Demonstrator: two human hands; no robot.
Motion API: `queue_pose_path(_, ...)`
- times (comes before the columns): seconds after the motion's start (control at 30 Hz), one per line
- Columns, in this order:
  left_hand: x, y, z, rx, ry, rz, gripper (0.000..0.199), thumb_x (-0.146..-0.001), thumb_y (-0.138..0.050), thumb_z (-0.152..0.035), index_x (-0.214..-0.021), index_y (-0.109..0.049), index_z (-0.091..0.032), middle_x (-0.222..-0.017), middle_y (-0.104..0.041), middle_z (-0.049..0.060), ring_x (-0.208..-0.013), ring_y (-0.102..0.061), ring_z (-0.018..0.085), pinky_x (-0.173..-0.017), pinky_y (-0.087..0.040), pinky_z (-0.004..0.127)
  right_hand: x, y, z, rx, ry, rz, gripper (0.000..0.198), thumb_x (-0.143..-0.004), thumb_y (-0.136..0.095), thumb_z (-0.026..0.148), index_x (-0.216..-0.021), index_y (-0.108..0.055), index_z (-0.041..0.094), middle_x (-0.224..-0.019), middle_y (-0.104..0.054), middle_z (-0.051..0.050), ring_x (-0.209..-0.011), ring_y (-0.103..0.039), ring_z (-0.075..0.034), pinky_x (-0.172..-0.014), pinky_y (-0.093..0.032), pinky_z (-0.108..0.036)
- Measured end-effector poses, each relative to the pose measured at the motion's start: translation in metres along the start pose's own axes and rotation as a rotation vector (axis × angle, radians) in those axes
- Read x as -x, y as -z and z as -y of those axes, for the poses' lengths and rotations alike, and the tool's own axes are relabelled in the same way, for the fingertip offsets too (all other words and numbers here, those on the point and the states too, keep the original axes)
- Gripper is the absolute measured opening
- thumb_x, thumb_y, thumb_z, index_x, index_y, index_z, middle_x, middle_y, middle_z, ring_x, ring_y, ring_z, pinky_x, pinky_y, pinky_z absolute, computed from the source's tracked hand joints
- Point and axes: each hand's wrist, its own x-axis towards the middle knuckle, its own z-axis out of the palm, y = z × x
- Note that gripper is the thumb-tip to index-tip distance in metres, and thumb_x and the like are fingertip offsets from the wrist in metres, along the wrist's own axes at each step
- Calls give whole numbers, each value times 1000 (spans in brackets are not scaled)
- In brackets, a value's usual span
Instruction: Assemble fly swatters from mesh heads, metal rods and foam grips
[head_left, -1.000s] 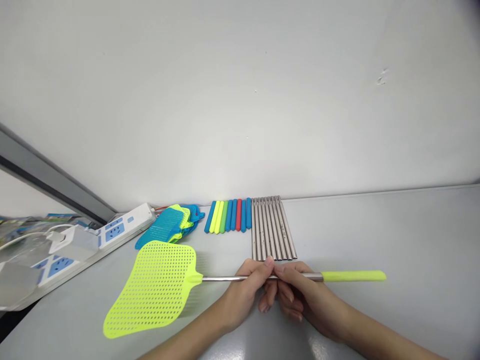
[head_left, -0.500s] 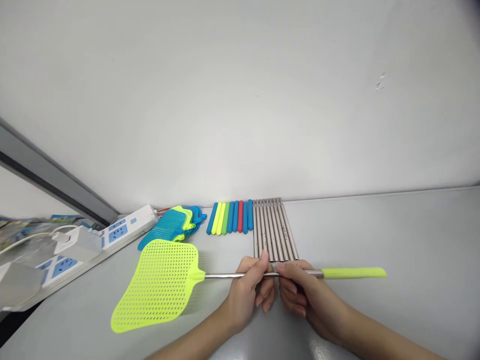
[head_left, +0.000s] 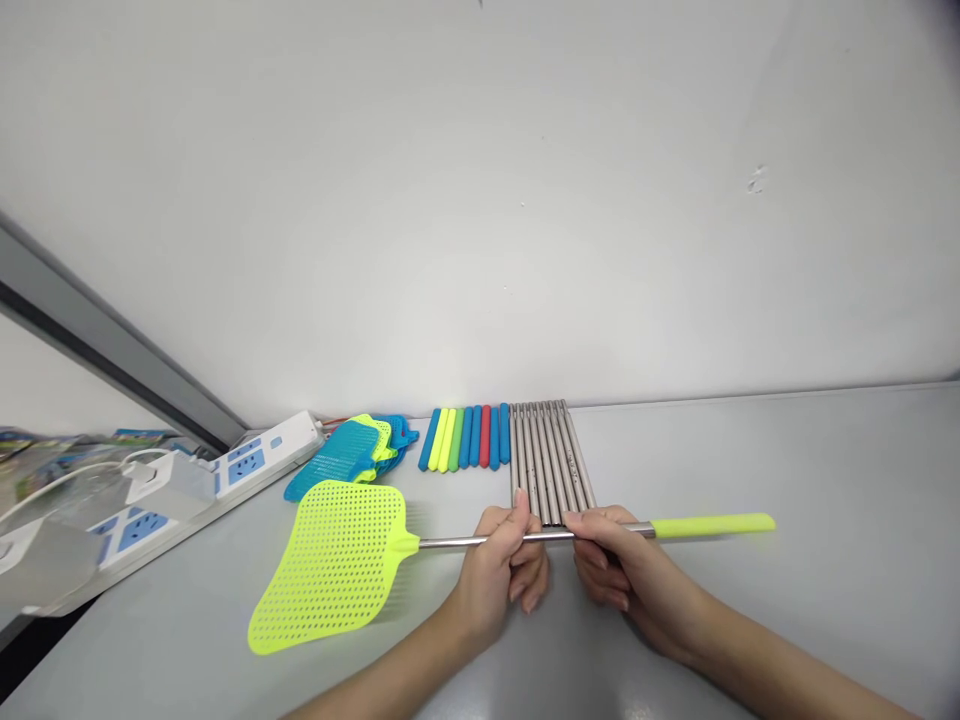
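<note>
A yellow-green fly swatter (head_left: 330,565) lies crosswise in both hands, its perforated head to the left and its yellow-green grip (head_left: 712,525) to the right. My left hand (head_left: 501,565) is closed round the thin metal rod, thumb on top. Further right, my right hand (head_left: 619,560) pinches the thicker part of the metal shaft, close to the grip. Just beyond the hands lies a row of metal tubes (head_left: 551,460), their near ends partly hidden by my fingers.
Several coloured handle grips (head_left: 465,437) lie side by side left of the tubes. Blue and yellow-green swatter heads (head_left: 341,458) are piled further left. A white power strip (head_left: 281,445) with plugged-in adapters runs along the left edge. A white wall (head_left: 495,200) rises behind the table.
The swatter's grip end has risen slightly, so the shaft now slants a little. My right hand has slid slightly right, widening the gap between the hands. The view has shifted slightly.
</note>
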Motion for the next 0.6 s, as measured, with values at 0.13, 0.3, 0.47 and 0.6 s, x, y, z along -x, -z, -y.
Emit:
queue_pose_path(0.13, 0, 1, 2, -4, -2, 6, 48, -80, -30, -47, -42, -28, -18, -27, -20, -7, -24, -28, 7, -31, -19, 20, 0, 1, 1, 1, 0, -2, 37, -76, -47, 30, -45, -31, 16, -38, -18, 8, -33, -15, -3, -34, -10, -20)
queue_pose_path(0.3, 1, 1, 1, -20, -3, -4, 48, -80, -31, -46, -41, -28, -18, -27, -20, -7, -24, -28, 7, -32, -19, 20, 1, 3, 1, -12, 4, 4, 37, -75, -47, 27, -44, -32, 16, -37, -19, 8, -33, -16, -4, -35, -11, -20)
queue_pose_path(0.47, 2, 1, -1, -3, 2, -15, 48, -80, -33, -45, -41, -27, -18, -27, -18, -7, -23, -27, 7, -32, -17, 21, 1, 6, 0, -36, 5, -2, 36, -74, -47, 26, -44, -31, 16, -38, -19, 8, -34, -15, -4, -35, -11, -20)
queue_pose_path(0.6, 1, 1, 0, -12, -9, -20, 48, -79, -37, -43, -40, -26, -18, -27, -18, -8, -24, -27, 7, -33, -17, 21, 1, 7, -1, -37, 6, 0, 36, -75, -47, 26, -44, -31, 16, -37, -18, 8, -34, -15, -4, -35, -11, -20)
